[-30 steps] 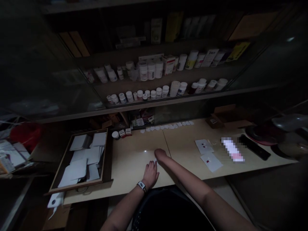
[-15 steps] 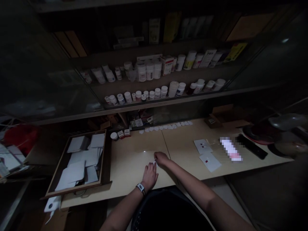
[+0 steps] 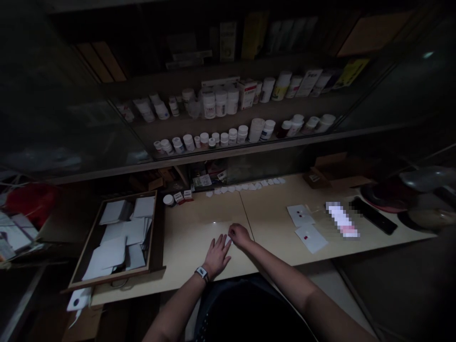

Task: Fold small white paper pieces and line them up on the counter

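Note:
A small piece of white paper lies on the pale wooden tabletop, mostly covered by my hands. My left hand, with a watch on its wrist, lies flat with fingers spread, the fingertips at the paper's left side. Curled in a pinch at the paper's upper right edge is my right hand; its fingertips are partly hidden. To the right, two square white sheets carry small dark red pieces. A row of small folded white papers runs along the back of the tabletop.
At left, an open drawer holds stacks of white paper. A white-capped bottle and small boxes stand behind it. A black phone and an open cardboard box are at right. Shelves of medicine bottles rise behind.
My left hand has shifted slightly left and its fingers have spread, showing more of the white paper. The right hand stays pinched in nearly the same spot.

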### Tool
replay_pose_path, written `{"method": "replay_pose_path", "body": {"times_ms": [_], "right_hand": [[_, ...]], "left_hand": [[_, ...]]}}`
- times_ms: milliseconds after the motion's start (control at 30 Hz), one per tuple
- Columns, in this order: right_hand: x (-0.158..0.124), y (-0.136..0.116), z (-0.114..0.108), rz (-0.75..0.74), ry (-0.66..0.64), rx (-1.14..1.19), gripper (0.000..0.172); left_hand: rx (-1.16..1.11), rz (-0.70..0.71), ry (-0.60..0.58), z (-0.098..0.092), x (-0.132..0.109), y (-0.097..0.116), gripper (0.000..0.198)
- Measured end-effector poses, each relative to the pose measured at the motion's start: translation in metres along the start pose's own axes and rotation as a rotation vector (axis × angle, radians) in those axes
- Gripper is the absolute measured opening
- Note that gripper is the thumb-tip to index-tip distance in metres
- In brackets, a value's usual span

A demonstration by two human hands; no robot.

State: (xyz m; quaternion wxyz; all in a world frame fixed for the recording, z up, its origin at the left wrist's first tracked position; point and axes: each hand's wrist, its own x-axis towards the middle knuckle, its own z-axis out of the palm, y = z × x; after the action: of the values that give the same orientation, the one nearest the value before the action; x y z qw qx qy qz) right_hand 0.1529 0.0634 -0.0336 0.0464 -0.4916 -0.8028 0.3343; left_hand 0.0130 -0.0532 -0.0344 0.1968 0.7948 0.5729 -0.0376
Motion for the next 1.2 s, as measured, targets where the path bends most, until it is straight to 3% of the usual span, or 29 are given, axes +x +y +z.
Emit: {"method": "replay_pose_path", "body": {"times_ms": [467,633,967,1200], "right_hand": [[0.005,-0.003,0.0,0.047,-0.03,-0.004,0.016],[0.002,0.0,-0.003,-0.011,-0.009,0.051,0.018],[-0.02,-0.003,0.006,-0.255,0.041,-0.12,0.021],[-0.023,0.0,0.008,-0.266,0.065,-0.13,0.021]], "left_hand": [[-0.083,-0.037,0.024,-0.004,0.004,0.007,0.073],[-0.101,-0.083,0.048,-0.008,0.005,0.01,0.066],[-0.069,-0.08,0.012,-0.008,0.001,0.013,0.067],[-0.061,-0.034,0.04,0.0,-0.003,0.014,0.07]]}}
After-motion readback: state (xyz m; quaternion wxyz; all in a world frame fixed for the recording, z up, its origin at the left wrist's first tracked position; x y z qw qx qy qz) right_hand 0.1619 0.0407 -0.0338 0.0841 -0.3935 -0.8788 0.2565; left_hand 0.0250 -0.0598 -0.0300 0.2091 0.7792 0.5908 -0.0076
